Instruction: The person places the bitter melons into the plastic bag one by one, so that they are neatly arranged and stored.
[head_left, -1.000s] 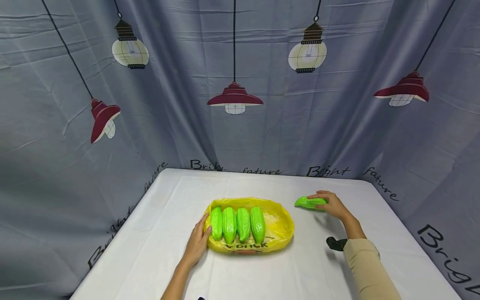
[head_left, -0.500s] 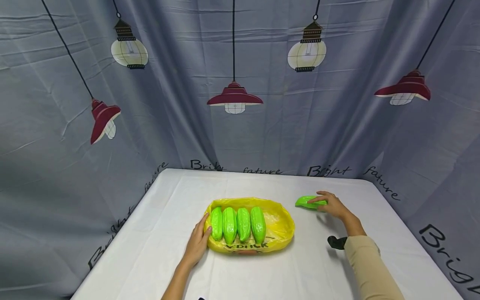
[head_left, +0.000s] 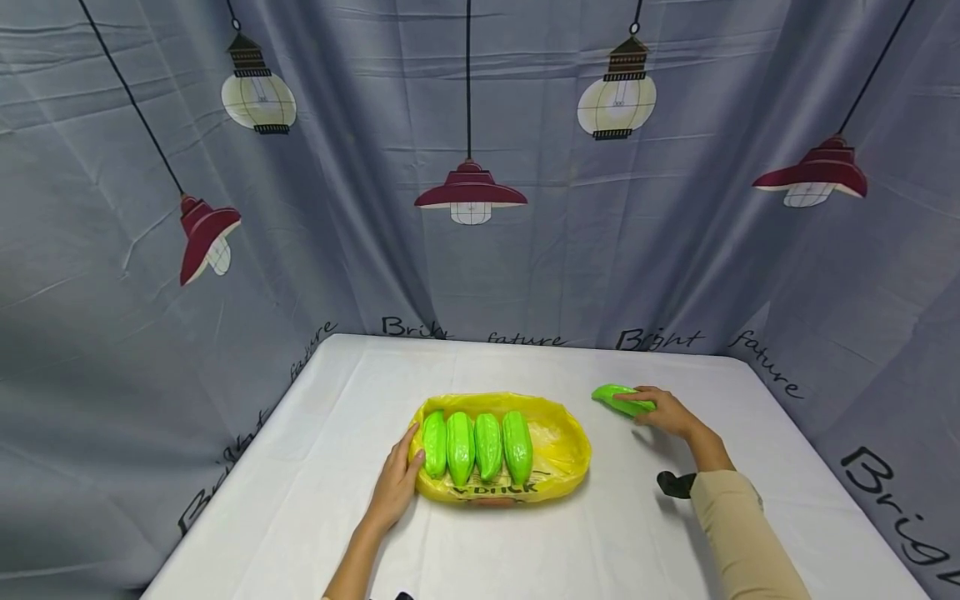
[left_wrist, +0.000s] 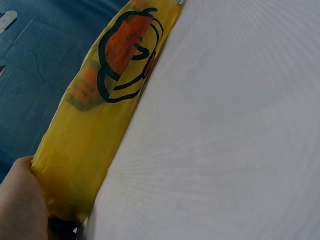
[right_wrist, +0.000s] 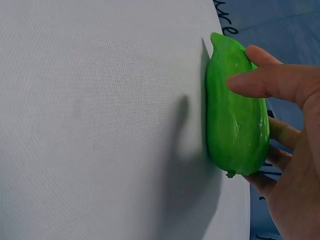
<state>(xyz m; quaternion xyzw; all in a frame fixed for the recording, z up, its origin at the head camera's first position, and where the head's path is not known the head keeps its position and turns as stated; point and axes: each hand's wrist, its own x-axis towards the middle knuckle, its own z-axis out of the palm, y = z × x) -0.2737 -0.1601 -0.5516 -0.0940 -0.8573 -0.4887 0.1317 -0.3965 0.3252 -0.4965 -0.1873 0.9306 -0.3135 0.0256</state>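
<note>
A yellow plastic-wrapped oval container [head_left: 558, 454] stands mid-table, with several glossy green elongated fruits [head_left: 489, 448] side by side in its left and middle part. At the container's left end, my left hand [head_left: 395, 482] grips the rim, thumb over the edge. The left wrist view has that hand [left_wrist: 22, 202] against the yellow wall [left_wrist: 82, 155], its fingers mostly hidden. To the right of the container, my right hand [head_left: 667, 414] holds another green elongated fruit [head_left: 611, 395]. In the right wrist view the thumb lies across this fruit [right_wrist: 235, 125], other fingers partly behind it.
A white cloth [head_left: 510, 550] covers the table. A grey-blue curtain [head_left: 555, 267] printed with lamps and lettering surrounds its back and sides. A small black object [head_left: 675, 485] sits beside my right wrist.
The green fruit in my right hand has turned slightly, its left end now farther back. My left hand and the container stay in place.
</note>
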